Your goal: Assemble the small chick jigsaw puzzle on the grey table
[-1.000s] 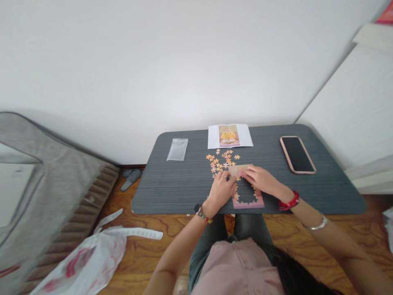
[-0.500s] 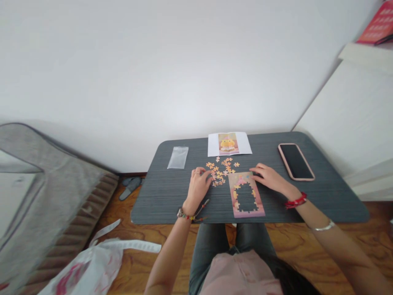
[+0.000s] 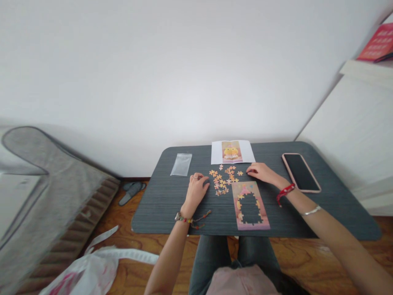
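My left hand (image 3: 196, 189) rests on the table, left of a loose pile of yellow and pink jigsaw pieces (image 3: 218, 180). Its fingers are curled, with the thumb apart and nothing between them. On the right, my right hand (image 3: 261, 172) has its fingertips drawn together on the tabletop, just right of a single jigsaw piece (image 3: 240, 173); anything in them is too small to make out. Between the hands, nearer me, lies a partly filled jigsaw puzzle (image 3: 264, 205), its border joined around a dark open middle. Behind the pieces is a white reference sheet (image 3: 216, 152) with a yellow cartoon figure.
A phone (image 3: 301, 172) in a pink case lies on the right of the dark table (image 3: 159, 205). At the back left is a clear plastic bag (image 3: 181, 164). Slippers (image 3: 132, 191) and a white plastic bag (image 3: 89, 270) are on the floor at left.
My right hand has left the puzzle's upper right corner for the tabletop above it, its fingers closer together. My left hand has drawn slightly away from the pieces. The view has tilted up.
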Tool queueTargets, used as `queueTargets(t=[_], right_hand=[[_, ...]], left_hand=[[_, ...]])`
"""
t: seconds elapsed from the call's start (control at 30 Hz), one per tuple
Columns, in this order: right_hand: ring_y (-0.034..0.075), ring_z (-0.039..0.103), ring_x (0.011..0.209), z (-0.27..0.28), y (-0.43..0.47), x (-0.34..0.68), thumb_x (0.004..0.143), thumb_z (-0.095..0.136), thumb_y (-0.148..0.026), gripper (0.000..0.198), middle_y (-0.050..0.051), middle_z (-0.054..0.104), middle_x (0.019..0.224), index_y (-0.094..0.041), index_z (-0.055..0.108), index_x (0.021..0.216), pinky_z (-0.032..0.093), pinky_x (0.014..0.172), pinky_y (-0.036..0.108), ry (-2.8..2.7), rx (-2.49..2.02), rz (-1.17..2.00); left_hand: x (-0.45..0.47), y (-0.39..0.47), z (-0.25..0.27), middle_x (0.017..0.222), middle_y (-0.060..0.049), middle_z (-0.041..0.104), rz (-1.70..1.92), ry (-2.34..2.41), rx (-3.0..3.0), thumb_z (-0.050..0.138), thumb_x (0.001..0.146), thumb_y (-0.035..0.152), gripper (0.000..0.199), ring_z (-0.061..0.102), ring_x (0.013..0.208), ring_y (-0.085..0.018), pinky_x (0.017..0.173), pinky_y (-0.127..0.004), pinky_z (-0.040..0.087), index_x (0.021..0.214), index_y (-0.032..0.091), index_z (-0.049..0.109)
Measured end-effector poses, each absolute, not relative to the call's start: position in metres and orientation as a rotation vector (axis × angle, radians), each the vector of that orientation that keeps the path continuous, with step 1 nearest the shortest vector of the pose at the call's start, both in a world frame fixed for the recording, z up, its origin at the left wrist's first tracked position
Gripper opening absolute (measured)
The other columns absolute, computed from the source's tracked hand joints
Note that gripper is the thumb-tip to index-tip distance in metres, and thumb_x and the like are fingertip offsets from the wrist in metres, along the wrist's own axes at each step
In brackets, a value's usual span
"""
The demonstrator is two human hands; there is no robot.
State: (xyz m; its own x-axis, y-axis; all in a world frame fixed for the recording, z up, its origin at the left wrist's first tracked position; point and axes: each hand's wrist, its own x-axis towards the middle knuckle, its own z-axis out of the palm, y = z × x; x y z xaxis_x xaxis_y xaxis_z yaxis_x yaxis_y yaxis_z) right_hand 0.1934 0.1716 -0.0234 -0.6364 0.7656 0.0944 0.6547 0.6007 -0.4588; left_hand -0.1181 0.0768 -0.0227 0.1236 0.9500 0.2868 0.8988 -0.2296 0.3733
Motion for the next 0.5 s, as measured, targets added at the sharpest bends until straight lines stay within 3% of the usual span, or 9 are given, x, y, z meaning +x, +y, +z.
queueTargets(t=[0.33,0.5], right_hand=[[0.014,0.054,0.064,-0.024,0.176,0.181,0.079,0.056,-0.031,0.018,0.004,0.061,0.075,-0.018,0.066,0.088,0.041,0.060,0.025,-2.531,-1.118,0.617],[0.015,0.054,0.068,-0.028,0.177,0.173,0.080,0.056,-0.033,0.019,0.005,0.060,0.080,-0.017,0.064,0.087,0.041,0.063,0.026,-2.542,-1.056,0.621]], left_hand=[[-0.118,0.073,-0.031,0.096,-0.006,0.049,0.753,1.855,2.251,0.059,0.077,0.017,0.018,0.045,0.090,-0.020,0.087,-0.038,0.042,0.094,0.019,0.065],[-0.119,0.070,-0.032,0.096,-0.007,0.050,0.775,1.856,2.241,0.057,0.078,0.019,0.017,0.045,0.090,-0.020,0.086,-0.037,0.042,0.093,0.018,0.064]])
